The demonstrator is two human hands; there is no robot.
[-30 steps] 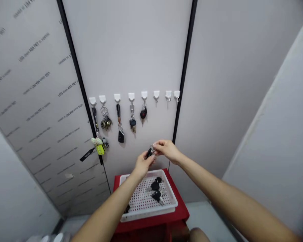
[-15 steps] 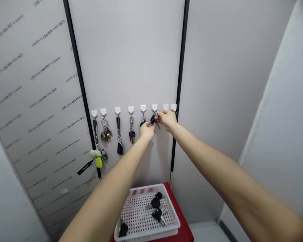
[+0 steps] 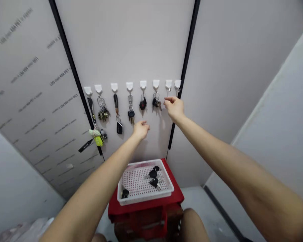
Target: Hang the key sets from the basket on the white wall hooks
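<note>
A bunch of keys [image 3: 156, 102] with black heads hangs by its ring from a white hook [image 3: 156, 83]. Just right of it is my right hand [image 3: 175, 109], fingers apart and holding nothing. Lower and to the left, my left hand [image 3: 141, 130] is open too, below a dark key fob with a red mark [image 3: 142, 103] on its own hook. Farther left hang a key set on a metal clip [image 3: 131, 113], a black car key on a strap [image 3: 119, 127] and a ring of brass-coloured keys [image 3: 103, 114].
At the far left hangs a lanyard with a yellow-green case [image 3: 98, 140]. Two hooks [image 3: 168, 84] on the right carry no keys. Below, a white perforated basket [image 3: 146, 201] holds several black-headed keys [image 3: 153, 173] on a red-covered stand [image 3: 175, 191]. Black strips [image 3: 189, 40] edge the wall panel.
Both hands have let go of the key bunch, which now hangs from its hook. My left hand has drawn down and away, my right hand slightly right. The view has tilted downward.
</note>
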